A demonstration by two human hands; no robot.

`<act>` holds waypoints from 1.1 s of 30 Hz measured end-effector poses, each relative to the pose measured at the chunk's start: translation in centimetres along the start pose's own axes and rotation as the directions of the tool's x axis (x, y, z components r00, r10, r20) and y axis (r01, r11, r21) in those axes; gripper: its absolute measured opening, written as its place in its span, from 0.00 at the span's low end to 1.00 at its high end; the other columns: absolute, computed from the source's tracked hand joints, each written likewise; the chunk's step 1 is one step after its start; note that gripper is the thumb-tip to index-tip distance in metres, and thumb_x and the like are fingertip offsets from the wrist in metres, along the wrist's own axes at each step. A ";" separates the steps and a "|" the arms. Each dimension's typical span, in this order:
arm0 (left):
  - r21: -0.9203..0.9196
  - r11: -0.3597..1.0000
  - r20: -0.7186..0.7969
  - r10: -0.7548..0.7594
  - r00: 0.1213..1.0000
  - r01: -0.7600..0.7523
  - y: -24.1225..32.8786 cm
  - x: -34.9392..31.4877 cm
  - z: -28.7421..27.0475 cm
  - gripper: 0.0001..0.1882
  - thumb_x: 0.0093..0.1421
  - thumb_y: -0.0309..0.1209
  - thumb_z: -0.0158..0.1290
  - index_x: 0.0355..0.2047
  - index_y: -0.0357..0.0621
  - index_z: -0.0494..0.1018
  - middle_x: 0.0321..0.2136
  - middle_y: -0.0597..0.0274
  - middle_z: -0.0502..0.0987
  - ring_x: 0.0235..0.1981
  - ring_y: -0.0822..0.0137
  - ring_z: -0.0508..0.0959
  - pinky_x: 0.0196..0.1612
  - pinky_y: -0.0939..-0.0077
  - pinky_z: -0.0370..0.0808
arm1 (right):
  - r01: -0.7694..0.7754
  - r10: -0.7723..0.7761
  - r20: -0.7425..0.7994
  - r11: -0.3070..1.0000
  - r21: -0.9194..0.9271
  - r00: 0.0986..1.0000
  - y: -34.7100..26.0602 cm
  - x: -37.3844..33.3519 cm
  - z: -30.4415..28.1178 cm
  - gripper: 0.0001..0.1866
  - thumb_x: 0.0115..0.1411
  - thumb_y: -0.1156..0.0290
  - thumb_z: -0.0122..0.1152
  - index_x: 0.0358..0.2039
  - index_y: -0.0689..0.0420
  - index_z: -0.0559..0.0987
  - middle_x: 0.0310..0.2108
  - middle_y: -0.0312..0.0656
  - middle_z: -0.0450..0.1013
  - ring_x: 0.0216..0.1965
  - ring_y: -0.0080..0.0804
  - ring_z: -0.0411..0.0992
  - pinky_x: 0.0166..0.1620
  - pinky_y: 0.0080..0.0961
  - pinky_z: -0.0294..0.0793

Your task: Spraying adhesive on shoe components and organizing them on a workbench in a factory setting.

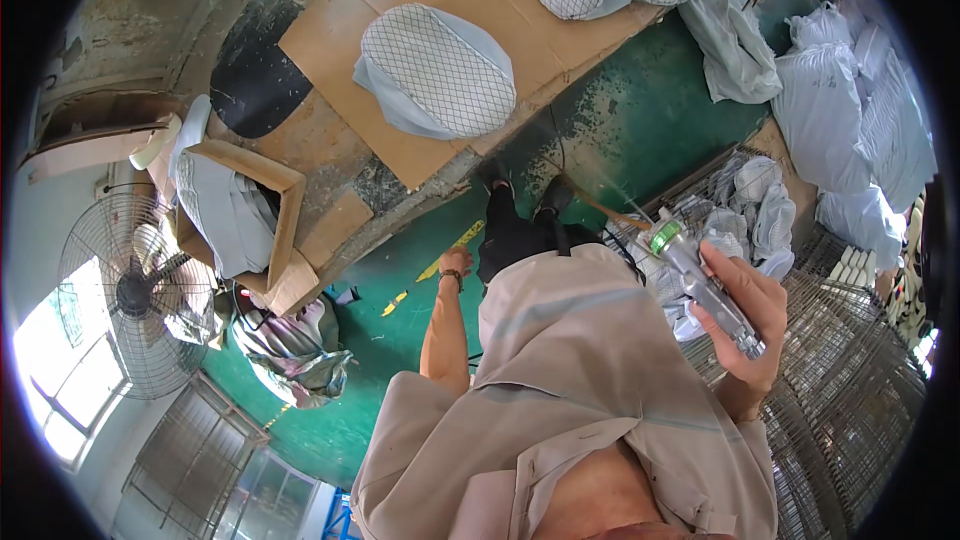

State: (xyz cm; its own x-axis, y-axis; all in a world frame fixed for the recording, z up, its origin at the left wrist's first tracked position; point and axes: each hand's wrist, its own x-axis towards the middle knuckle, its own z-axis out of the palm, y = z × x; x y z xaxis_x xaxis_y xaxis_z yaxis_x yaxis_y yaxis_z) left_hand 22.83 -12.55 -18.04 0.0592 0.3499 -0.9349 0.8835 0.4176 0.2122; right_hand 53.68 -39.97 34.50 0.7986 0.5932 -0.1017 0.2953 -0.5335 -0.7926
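Here, the right hand (757, 312) grips a silver spray gun (708, 286) while the left hand (456, 262) curls, contents unclear.

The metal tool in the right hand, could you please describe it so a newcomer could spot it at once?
Start from the beige shirt in the lower middle of the head view, then move right to the right hand. The metal tool it holds is silver, and a bright green ring sets it apart from the crumpled pale pieces behind it.
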 end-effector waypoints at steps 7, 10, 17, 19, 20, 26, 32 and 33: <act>-0.013 0.954 -0.097 0.298 0.950 -0.301 4.9 -1.0 1.7 0.14 0.64 0.39 0.56 0.45 0.46 0.81 0.31 0.60 0.84 0.30 0.67 0.84 0.28 0.71 0.80 | -0.032 0.032 0.064 0.999 0.008 0.997 0.7 -1.8 -2.0 0.30 0.45 0.77 0.68 0.53 0.67 0.79 0.30 0.48 0.77 0.29 0.36 0.77 0.35 0.25 0.73; -0.149 0.886 -0.113 0.426 0.897 -0.440 8.6 -3.4 2.4 0.13 0.66 0.37 0.56 0.44 0.42 0.80 0.31 0.60 0.84 0.30 0.70 0.84 0.29 0.75 0.80 | -0.031 0.030 0.101 0.999 0.008 0.994 1.4 -2.8 -1.9 0.30 0.45 0.77 0.69 0.53 0.67 0.79 0.31 0.48 0.77 0.29 0.35 0.76 0.35 0.25 0.72; -0.492 0.638 -0.242 0.554 0.797 -0.593 16.5 -6.7 3.1 0.13 0.68 0.33 0.55 0.47 0.37 0.77 0.34 0.60 0.81 0.32 0.68 0.82 0.32 0.74 0.81 | -0.076 0.076 -0.012 0.997 -0.016 0.997 1.2 -3.7 -2.2 0.32 0.42 0.81 0.68 0.53 0.66 0.79 0.29 0.48 0.76 0.28 0.40 0.77 0.33 0.24 0.73; -0.540 0.562 -0.318 0.553 0.770 -0.626 18.9 -7.2 3.6 0.12 0.67 0.32 0.56 0.45 0.36 0.77 0.32 0.61 0.80 0.31 0.69 0.81 0.30 0.74 0.80 | -0.054 0.054 0.023 0.998 -0.014 0.998 1.8 -4.1 -2.4 0.31 0.43 0.81 0.68 0.53 0.66 0.79 0.28 0.48 0.76 0.28 0.40 0.77 0.33 0.24 0.73; -0.543 0.563 -0.309 0.556 0.772 -0.623 20.4 -7.5 4.0 0.12 0.67 0.32 0.56 0.45 0.36 0.77 0.32 0.61 0.80 0.31 0.69 0.81 0.30 0.74 0.80 | -0.034 0.035 0.054 0.999 -0.020 0.998 1.9 -4.2 -2.7 0.31 0.43 0.81 0.69 0.53 0.66 0.79 0.28 0.48 0.76 0.28 0.39 0.77 0.33 0.24 0.73; -0.406 0.662 -0.430 0.470 0.771 -0.630 25.4 -7.1 3.8 0.16 0.62 0.39 0.61 0.41 0.39 0.80 0.28 0.61 0.82 0.28 0.71 0.81 0.31 0.75 0.78 | -0.171 0.172 0.029 0.985 -0.027 0.985 0.8 -3.6 -2.4 0.29 0.47 0.76 0.69 0.52 0.69 0.79 0.33 0.50 0.78 0.32 0.36 0.77 0.38 0.25 0.73; 0.146 0.827 -0.387 0.553 0.738 -0.544 27.2 -6.3 2.8 0.21 0.52 0.49 0.65 0.29 0.41 0.85 0.20 0.61 0.83 0.28 0.69 0.84 0.40 0.71 0.78 | -0.090 0.090 -0.028 0.996 -0.022 0.996 -1.2 -1.6 -1.2 0.29 0.49 0.73 0.70 0.53 0.69 0.79 0.35 0.50 0.78 0.33 0.35 0.78 0.39 0.25 0.74; 0.130 0.834 -0.346 0.545 0.763 -0.537 27.4 -6.7 2.7 0.21 0.52 0.49 0.65 0.29 0.41 0.85 0.19 0.62 0.83 0.28 0.69 0.84 0.39 0.72 0.78 | -0.080 0.079 -0.041 0.996 -0.047 0.996 -1.3 -1.4 -1.1 0.29 0.49 0.71 0.71 0.53 0.69 0.79 0.34 0.49 0.79 0.33 0.35 0.78 0.39 0.25 0.74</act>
State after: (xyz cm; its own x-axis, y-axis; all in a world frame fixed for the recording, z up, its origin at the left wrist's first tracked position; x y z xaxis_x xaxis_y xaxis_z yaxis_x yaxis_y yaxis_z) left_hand 47.92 -5.68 -6.73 0.3664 0.7850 -0.4996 0.7652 0.0513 0.6417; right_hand 52.74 -40.78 36.32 0.8402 0.5242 -0.1389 0.2545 -0.6073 -0.7526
